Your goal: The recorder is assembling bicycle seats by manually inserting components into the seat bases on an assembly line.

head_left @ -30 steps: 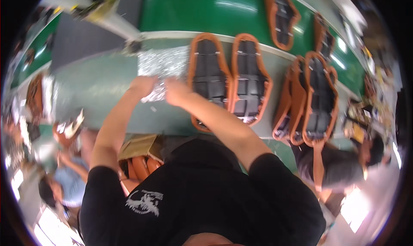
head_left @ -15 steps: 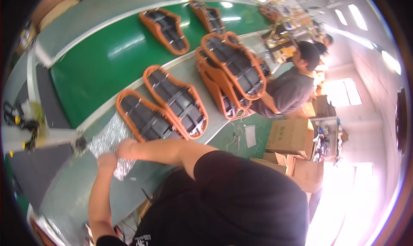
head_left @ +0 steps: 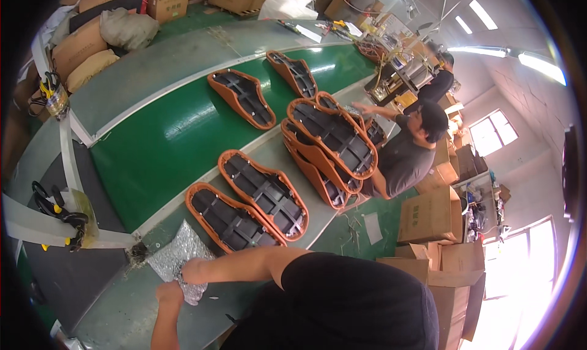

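At the upper left of the frame, a pale sack lies beside a cardboard box. A co-worker in a grey shirt and dark cap stands right of centre. Tube lights shine at upper right, above a bright window; an open-flapped carton stands at lower right.

Left fingers and right fingers touch a crumpled silvery bag beside two orange-rimmed black panels.
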`<state>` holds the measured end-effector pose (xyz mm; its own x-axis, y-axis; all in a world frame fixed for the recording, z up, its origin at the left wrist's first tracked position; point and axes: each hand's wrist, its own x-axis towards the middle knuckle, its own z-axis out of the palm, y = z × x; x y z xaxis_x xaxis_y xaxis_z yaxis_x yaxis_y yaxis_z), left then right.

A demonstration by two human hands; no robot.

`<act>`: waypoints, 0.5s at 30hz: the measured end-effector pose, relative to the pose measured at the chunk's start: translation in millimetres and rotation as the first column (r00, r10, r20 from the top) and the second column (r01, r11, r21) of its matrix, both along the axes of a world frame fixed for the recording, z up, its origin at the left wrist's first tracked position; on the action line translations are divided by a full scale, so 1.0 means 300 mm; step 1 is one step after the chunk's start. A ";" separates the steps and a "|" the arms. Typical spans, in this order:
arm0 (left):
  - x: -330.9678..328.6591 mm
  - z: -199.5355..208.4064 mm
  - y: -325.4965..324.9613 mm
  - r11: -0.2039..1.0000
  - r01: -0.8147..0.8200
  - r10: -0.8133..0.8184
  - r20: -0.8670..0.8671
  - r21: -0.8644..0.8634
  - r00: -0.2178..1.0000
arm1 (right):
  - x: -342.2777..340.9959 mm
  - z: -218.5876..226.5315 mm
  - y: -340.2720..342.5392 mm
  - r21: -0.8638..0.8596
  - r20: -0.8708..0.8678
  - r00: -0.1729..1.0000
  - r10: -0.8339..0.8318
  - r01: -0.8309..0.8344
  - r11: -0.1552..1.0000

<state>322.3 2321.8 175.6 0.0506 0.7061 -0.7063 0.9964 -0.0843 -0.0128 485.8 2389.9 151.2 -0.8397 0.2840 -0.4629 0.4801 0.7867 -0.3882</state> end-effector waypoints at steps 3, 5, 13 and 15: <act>-0.046 -0.017 -0.086 0.998 -0.043 0.041 -0.036 -0.052 0.999 | -0.044 0.063 -0.053 -0.051 0.033 0.998 0.054 -0.052 0.997; -0.063 -0.016 -0.120 0.989 -0.061 0.049 -0.088 -0.133 0.995 | -0.067 0.027 -0.096 -0.097 0.001 0.998 0.065 -0.064 0.993; 0.018 -0.034 -0.220 0.857 -0.514 0.454 0.423 0.032 0.784 | 0.092 0.064 -0.042 -0.227 -0.239 0.962 -0.133 0.078 0.971; 0.119 -0.015 -0.253 0.795 -0.595 0.465 0.515 0.115 0.720 | 0.227 0.141 0.010 -0.244 -0.370 0.897 -0.241 0.157 0.957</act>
<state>358.1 2245.8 171.2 -0.1323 0.8600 -0.4928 0.7724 0.4011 0.4926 553.9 2393.0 193.4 -0.8998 0.4002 -0.1739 0.3942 0.5748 -0.7171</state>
